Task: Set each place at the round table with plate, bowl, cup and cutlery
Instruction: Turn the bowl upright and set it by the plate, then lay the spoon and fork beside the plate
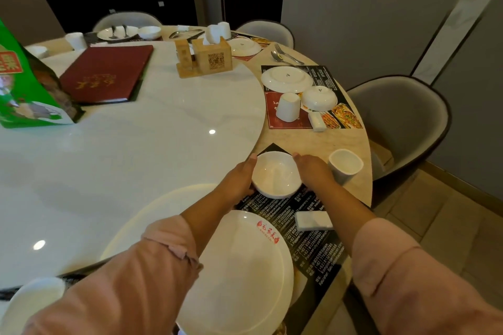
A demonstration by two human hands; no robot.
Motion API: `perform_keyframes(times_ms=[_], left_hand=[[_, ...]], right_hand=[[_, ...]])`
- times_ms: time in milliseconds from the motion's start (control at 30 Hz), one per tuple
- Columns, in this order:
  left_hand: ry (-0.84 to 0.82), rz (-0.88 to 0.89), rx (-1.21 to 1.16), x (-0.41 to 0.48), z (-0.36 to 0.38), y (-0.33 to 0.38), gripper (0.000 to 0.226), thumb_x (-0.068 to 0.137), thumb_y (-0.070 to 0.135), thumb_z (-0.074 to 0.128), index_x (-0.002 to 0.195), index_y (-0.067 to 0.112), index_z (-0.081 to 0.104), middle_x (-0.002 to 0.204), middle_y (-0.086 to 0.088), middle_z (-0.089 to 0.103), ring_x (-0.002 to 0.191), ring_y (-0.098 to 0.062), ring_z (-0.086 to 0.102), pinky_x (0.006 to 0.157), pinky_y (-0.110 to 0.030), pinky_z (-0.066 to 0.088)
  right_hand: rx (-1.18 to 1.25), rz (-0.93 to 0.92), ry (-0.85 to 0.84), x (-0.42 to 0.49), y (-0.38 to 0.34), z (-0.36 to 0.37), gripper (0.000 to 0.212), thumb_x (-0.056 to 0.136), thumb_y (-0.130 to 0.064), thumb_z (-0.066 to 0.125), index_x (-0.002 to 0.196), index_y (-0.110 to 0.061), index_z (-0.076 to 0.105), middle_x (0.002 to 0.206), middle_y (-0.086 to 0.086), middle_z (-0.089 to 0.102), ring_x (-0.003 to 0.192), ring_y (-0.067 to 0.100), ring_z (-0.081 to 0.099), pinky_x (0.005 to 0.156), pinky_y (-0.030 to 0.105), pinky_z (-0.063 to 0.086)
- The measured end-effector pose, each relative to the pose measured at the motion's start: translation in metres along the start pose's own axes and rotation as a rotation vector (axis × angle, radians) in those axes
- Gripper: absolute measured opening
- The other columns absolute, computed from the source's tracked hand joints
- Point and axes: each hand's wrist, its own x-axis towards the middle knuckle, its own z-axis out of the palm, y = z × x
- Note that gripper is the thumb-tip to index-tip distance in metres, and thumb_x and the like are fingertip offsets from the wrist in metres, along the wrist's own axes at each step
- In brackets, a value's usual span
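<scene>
A white bowl [276,174] stands upright on the black placemat [313,250] at the near place. My left hand [239,179] lies against its left side and my right hand [313,171] against its right side, fingers fairly straight. Nearer me on the same mat sits a white plate [239,275] with a red logo. A white cup [344,166] stands upright just right of my right hand, and a wrapped white napkin [313,220] lies on the mat under my right forearm.
One place further round has an upturned plate [285,79], bowl [319,97] and cup [288,106]. A fork and spoon [285,55] lie beyond. The turntable [136,144] carries a red menu [106,73], a wooden tissue holder [209,57] and a green bag [21,84]. Grey chairs [402,122] ring the table.
</scene>
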Motion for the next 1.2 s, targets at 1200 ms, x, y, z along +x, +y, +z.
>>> perform_keyframes(times_ms=[1200], left_hand=[[0.501,-0.235,0.377,-0.220,-0.107,-0.172,0.022,0.085,0.007,0.058,0.105,-0.001,0.058,0.099,-0.018,0.066,0.093,-0.034,0.064,0.082,-0.039,0.055]], right_hand=[[0.106,-0.350,-0.431,-0.283,-0.066,0.121,0.014,0.089,-0.015,0.059,0.076,-0.010,0.059,0.062,0.002,0.061,0.050,0.011,0.061,0.052,0.021,0.051]])
